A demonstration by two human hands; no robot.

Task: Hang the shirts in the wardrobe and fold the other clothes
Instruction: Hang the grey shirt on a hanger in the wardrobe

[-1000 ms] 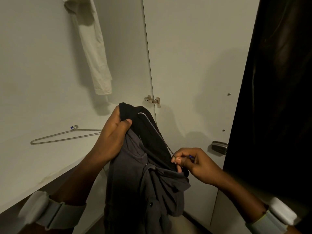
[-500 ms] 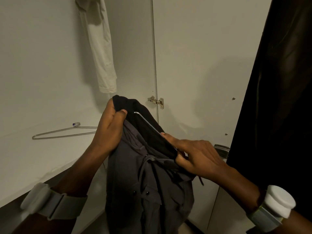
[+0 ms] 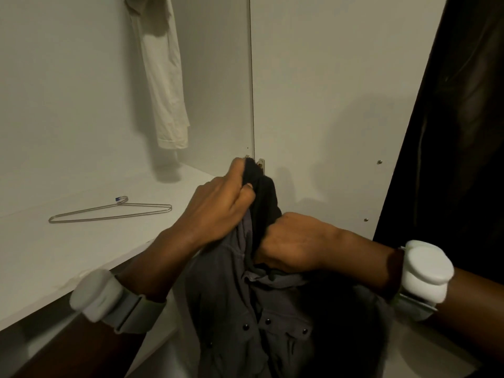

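A dark grey button shirt (image 3: 245,309) hangs in front of me, its black upper part (image 3: 263,203) bunched between my hands. My left hand (image 3: 218,211) grips the top of the shirt by the wardrobe hinge. My right hand (image 3: 291,241) is curled into the fabric just below and to the right. The wire hanger seen earlier inside the shirt is hidden now. A second wire hanger (image 3: 109,212) lies flat on the white shelf (image 3: 68,255) to the left.
A cream garment (image 3: 163,85) hangs at the back of the white wardrobe. The open wardrobe door (image 3: 327,105) stands straight ahead with a hinge (image 3: 260,162) at its edge. Dark clothing (image 3: 458,132) fills the right side.
My right hand left the hanger wire and closed into the shirt fabric. My left hand rose and turned over the shirt's top. The hanger wire went out of sight.
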